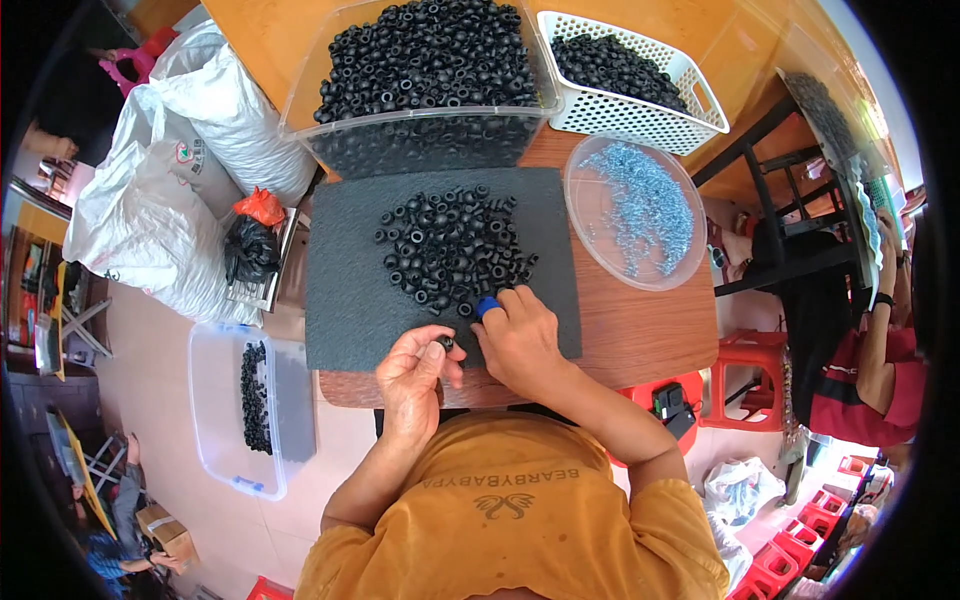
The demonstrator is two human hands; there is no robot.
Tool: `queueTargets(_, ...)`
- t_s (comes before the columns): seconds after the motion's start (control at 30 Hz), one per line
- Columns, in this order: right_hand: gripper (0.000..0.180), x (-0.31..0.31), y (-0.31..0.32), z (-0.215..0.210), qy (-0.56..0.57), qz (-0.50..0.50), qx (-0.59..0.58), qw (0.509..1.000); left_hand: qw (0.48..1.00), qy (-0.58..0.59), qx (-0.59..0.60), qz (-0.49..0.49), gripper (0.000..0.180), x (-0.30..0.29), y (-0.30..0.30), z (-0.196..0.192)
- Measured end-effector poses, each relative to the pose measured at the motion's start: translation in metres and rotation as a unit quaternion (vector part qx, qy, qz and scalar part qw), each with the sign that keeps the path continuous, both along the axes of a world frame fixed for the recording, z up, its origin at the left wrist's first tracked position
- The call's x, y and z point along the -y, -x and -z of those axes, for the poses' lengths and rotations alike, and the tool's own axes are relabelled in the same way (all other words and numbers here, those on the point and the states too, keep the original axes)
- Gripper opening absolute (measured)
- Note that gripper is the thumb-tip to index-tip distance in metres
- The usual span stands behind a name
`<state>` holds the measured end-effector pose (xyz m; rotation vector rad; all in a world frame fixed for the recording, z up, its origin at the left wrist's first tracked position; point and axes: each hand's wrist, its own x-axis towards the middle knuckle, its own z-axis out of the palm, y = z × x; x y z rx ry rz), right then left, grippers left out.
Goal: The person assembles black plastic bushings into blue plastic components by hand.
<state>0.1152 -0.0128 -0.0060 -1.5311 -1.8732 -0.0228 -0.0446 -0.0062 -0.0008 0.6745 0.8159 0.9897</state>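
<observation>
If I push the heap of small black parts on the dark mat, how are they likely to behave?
The black parts would probably roll or scatter: they look rounded and lie loose. Each is likely light, being tiny beside the left hand holding one. The dark mat, which looks textured, may slow sliding.

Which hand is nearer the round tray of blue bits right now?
Right. The right hand is nearer the person than the round tray and to its left; the left hand is farther left, holding a small black part.

Black part [446, 343] in left hand [414, 368]
</observation>
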Motion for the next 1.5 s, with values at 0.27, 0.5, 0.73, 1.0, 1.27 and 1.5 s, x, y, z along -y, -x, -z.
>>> queueTargets(0.27, 0.018, -0.001, 0.006, 0.000, 0.017, -0.005, 0.025, 1.000, 1.000, 0.002, -0.006, 0.006, 0.021, 0.000, -0.002, 0.000)
queueTargets(0.5, 0.015, 0.014, -0.013, -0.012, 0.044, -0.004, -0.155, 0.987, 0.999, 0.030, -0.001, 0.016, 0.019, 0.003, -0.010, -0.002)
queueTargets(0.73, 0.017, 0.026, -0.007, -0.029, 0.075, -0.018, -0.364, 0.928, 0.997, 0.020, 0.043, 0.053, 0.021, 0.005, -0.024, -0.006)
queueTargets(1.0, 0.020, 0.034, -0.009, -0.028, 0.006, -0.016, -0.351, 0.936, 0.995, -0.003, 0.070, 0.068, 0.022, 0.009, -0.030, -0.011)
queueTargets(1.27, 0.018, 0.032, -0.022, -0.034, 0.009, -0.056, -0.315, 0.947, 0.992, 0.030, 0.042, 0.119, 0.022, 0.005, -0.026, -0.018)
queueTargets(1.5, 0.020, 0.033, -0.029, -0.032, 0.026, -0.091, -0.335, 0.938, 0.984, 0.073, 0.054, 0.155, 0.021, 0.002, -0.026, -0.022)
